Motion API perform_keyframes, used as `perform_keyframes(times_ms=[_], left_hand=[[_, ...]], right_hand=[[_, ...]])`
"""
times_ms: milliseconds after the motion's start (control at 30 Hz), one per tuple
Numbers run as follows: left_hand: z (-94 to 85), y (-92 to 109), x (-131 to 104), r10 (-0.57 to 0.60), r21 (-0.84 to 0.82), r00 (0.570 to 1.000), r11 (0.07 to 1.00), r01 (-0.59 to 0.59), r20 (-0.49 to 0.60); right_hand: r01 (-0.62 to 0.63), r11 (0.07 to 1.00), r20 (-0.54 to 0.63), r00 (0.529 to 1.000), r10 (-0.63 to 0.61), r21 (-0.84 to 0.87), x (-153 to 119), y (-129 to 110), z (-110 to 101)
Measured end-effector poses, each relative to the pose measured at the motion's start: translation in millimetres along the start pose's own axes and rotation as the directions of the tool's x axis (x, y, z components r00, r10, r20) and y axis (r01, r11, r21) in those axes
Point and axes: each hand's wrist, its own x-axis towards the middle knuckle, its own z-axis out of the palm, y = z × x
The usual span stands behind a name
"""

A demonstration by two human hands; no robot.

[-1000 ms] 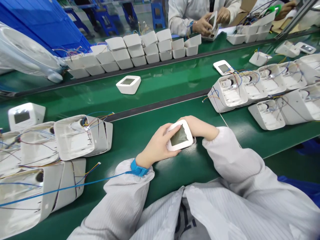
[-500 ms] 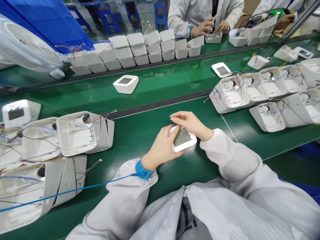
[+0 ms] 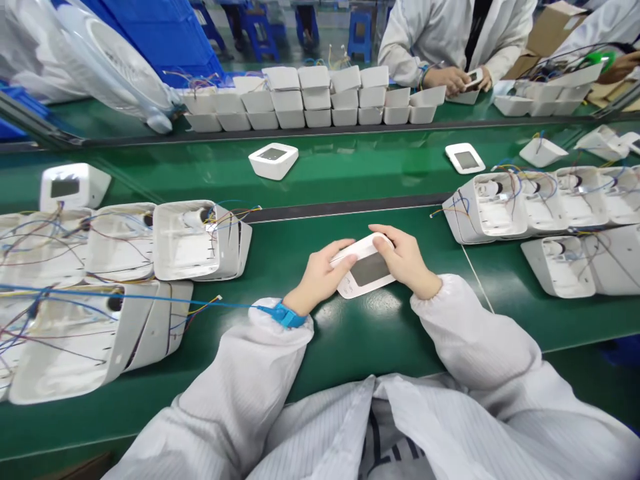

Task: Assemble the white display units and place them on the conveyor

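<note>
Both hands grip a white electronic device casing [image 3: 369, 272] with a grey display, held tilted above the green workbench [image 3: 360, 340]. My left hand [image 3: 321, 277] is closed on its left side, the thumb lying over the front by the screen. On the right, my right hand [image 3: 407, 261] has its thumb on the upper right corner and its fingers behind the rim. Small printed marks show near the casing's lower left corner. Its underside is hidden. A blue wrist strap [image 3: 286, 313] with a cord circles my left wrist.
Open white housings [image 3: 187, 243] with coloured wires are stacked at left; similar housings [image 3: 500, 207] stand at right. Beyond a dark rail lie a white device [image 3: 273, 161] and a screen cover [image 3: 465, 159]. Across the bench, a co-worker's hands [image 3: 453, 81] hold a small part. A fan [image 3: 117, 63] stands at far left.
The casing has been tipped up, so its top edge now shows. My right hand has moved from over its top to grip its right corner. The camera view has shifted left.
</note>
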Motion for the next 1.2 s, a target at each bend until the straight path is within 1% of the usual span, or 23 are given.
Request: perform_keyframes(times_ms=[33,100,233,333,433,533,667,800,900,967,1033,1133,1200], left_hand=[[0.1,-0.3,-0.1,-0.007,-0.008,1.0,1.0,0.007,0.006],[1.5,1.0,-1.3,0.024,0.024,1.0,0.999,-0.024,0.0],[3.9,8.1,-5.0,0.088,0.124,0.996,0.989,-0.083,-0.036],[3.2,13.3,-6.3,0.119,0.172,0.993,0.978,-0.116,-0.01],[2.8,16.7,-7.3,0.114,0.196,0.993,0.974,-0.116,0.021],[4.8,18.8,-9.4,0.104,0.203,0.994,0.973,-0.109,0.033],[9.1,19.6,-12.2,0.091,0.182,0.996,0.979,-0.094,0.026],[9.8,15.2,-10.3,0.087,0.154,0.996,0.984,-0.085,-0.005],[8.7,8.5,-6.2,0.058,0.092,0.995,0.995,-0.05,-0.086],[8.5,4.4,-3.9,0.001,0.019,0.988,1.0,0.002,-0.153],[9.3,1.9,-2.7,-0.053,-0.046,0.981,0.998,0.045,-0.187],[11.3,0.7,-2.4,-0.087,-0.083,0.981,0.994,0.073,-0.176],[12.0,0.2,-1.9,-0.091,-0.084,0.981,0.994,0.077,-0.172]], right_hand=[[0.019,1.0,-0.008,1.0,-0.019,0.002,-0.7,0.5,0.1],[0.032,0.999,-0.003,0.999,-0.032,0.011,-1.9,1.1,0.2],[0.015,1.0,0.005,1.0,-0.015,0.019,-2.8,-1.8,1.3],[0.007,1.0,-0.032,0.999,-0.006,0.004,-3.4,-6.1,2.0],[0.048,0.998,-0.081,0.995,-0.051,-0.044,-3.7,-8.1,1.2],[0.1,0.99,-0.079,0.991,-0.108,-0.097,-2.6,-7.3,-1.6],[0.121,0.983,-0.047,0.991,-0.128,-0.135,0.4,-4.7,-4.6],[0.103,0.992,-0.062,0.992,-0.108,-0.08,2.0,0.5,-1.3],[0.12,0.992,-0.06,0.991,-0.123,-0.048,2.0,5.4,3.0],[0.111,0.99,-0.025,0.993,-0.113,-0.092,2.4,8.1,5.0],[0.078,0.983,0.023,0.997,-0.075,-0.167,3.6,10.1,5.6],[0.042,0.974,0.048,0.998,-0.032,-0.225,6.3,12.5,5.1],[0.043,0.98,0.046,0.998,-0.034,-0.195,7.8,14.3,4.8]])
